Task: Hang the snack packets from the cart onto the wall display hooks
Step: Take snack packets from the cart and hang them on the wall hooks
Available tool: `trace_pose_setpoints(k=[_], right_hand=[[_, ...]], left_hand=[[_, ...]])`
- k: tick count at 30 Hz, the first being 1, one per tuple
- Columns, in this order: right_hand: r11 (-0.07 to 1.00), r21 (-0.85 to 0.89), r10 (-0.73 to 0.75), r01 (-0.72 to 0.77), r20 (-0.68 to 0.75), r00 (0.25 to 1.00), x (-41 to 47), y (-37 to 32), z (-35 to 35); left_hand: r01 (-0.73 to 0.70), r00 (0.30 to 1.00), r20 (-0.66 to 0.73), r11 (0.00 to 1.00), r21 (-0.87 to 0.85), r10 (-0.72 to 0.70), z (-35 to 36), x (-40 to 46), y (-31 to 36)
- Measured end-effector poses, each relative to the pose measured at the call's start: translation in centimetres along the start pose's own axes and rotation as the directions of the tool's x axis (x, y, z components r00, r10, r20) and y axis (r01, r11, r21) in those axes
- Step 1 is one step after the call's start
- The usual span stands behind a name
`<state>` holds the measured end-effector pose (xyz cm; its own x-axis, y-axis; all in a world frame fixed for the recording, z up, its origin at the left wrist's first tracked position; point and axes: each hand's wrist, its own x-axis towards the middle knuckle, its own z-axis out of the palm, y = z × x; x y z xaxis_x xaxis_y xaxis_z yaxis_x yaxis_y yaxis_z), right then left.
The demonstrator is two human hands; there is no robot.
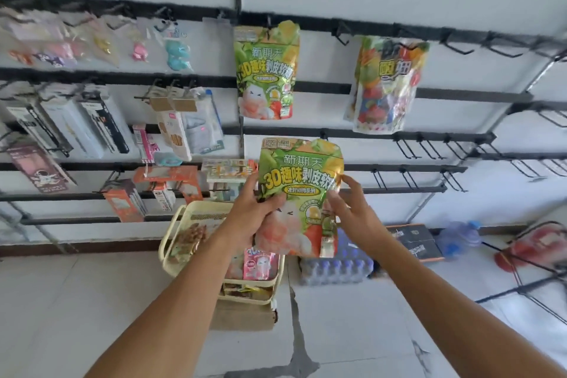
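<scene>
**Both hands grasping one green snack packet, held up at the wall rack**

Grip: left hand (254, 212) clenched on the left edge of the green snack packet (299, 193), thumb across the front, fingers behind. Right hand (349, 212) grasps the right edge, fingertips on the gold side seam. Packet is upright, print facing the camera, in the air in front of the wall, its top just under a black rail (368, 134).

- Identical green packet (266, 70) hangs from a hook on the rail above, directly over the held one.
- Multicolour candy bag (388, 83) hangs to its right on the same rail.
- Empty hooks (411, 149) run rightwards along the rails, near the held packet's top right.
- Cream cart (184, 224) stands on the floor below the hands, close to the wall. Pink packet (260, 264) and other snacks sit in it; more on the tier below.
- Pack of water bottles (334, 267) on the floor just right of the cart.
- Left wall section holds boxed and carded goods, partly blurred.
</scene>
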<state>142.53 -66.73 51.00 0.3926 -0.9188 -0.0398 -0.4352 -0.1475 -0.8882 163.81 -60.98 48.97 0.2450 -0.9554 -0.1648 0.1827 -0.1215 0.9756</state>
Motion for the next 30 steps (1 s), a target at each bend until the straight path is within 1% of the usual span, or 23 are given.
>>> trace_pose_setpoints(k=[2, 3, 6, 9, 11, 14, 17, 19, 21, 23, 25, 27, 30], right_hand=[[0.984, 0.159, 0.092, -0.081, -0.067, 0.994, 0.6, -0.1, -3.0], [0.979, 0.185, 0.113, -0.092, -0.111, 0.987, 0.8, 0.1, -4.4], [0.975, 0.211, 0.118, -0.072, -0.213, 0.970, 0.7, 1.3, -8.2], [0.954, 0.296, 0.107, -0.033, -0.236, 0.966, 0.1, 2.1, -11.2], [0.939, 0.344, 0.093, -0.005, -0.238, 0.967, -0.1, 2.3, -12.8], [0.931, 0.364, 0.054, 0.037, -0.235, 0.971, 0.1, 2.9, -14.3], [0.924, 0.375, 0.018, 0.073, -0.232, 0.973, 0.5, 2.9, -15.5], [0.917, 0.387, -0.009, 0.093, -0.215, 0.977, 1.2, 2.8, -16.2], [0.913, 0.393, -0.032, 0.109, -0.198, 0.980, 2.3, 2.8, -16.5], [0.909, 0.401, -0.037, 0.112, -0.191, 0.981, 3.5, 2.6, -16.4], [0.900, 0.421, -0.039, 0.114, -0.183, 0.982, 4.9, 2.4, -16.1], [0.907, 0.404, -0.055, 0.119, -0.164, 0.985, 6.5, 2.1, -15.8], [0.930, 0.349, -0.074, 0.113, -0.121, 0.990, 8.9, 1.3, -15.1]], left_hand=[[0.005, 0.997, 0.071, 0.999, -0.042, -0.002, 3.7, -0.2, 0.2], [0.011, 0.995, 0.102, 0.998, -0.054, -0.005, 5.4, -0.3, 0.2], [0.009, 0.988, 0.158, 0.998, -0.068, 0.002, 9.7, -0.1, 0.1], [-0.003, 0.989, 0.146, 0.997, -0.079, 0.015, 13.0, 0.4, 1.0], [-0.034, 0.993, 0.107, 0.997, -0.069, 0.041, 14.8, 0.7, 1.5], [-0.077, 0.997, -0.022, 0.997, 0.013, 0.077, 16.6, 1.3, 2.1], [-0.140, 0.974, -0.161, 0.981, 0.134, 0.161, 16.9, 2.4, 2.7], [-0.180, 0.955, -0.199, 0.964, 0.195, 0.219, 17.0, 3.1, 3.2], [-0.209, 0.945, -0.207, 0.954, 0.217, 0.254, 17.1, 3.7, 3.5], [-0.215, 0.943, -0.207, 0.952, 0.217, 0.260, 17.1, 4.2, 4.1], [-0.188, 0.957, -0.188, 0.966, 0.176, 0.220, 16.5, 5.2, 4.9], [-0.152, 0.972, -0.164, 0.981, 0.117, 0.170, 15.7, 6.6, 5.8], [-0.187, 0.975, -0.107, 0.979, 0.085, 0.195, 14.6, 9.0, 7.6]])
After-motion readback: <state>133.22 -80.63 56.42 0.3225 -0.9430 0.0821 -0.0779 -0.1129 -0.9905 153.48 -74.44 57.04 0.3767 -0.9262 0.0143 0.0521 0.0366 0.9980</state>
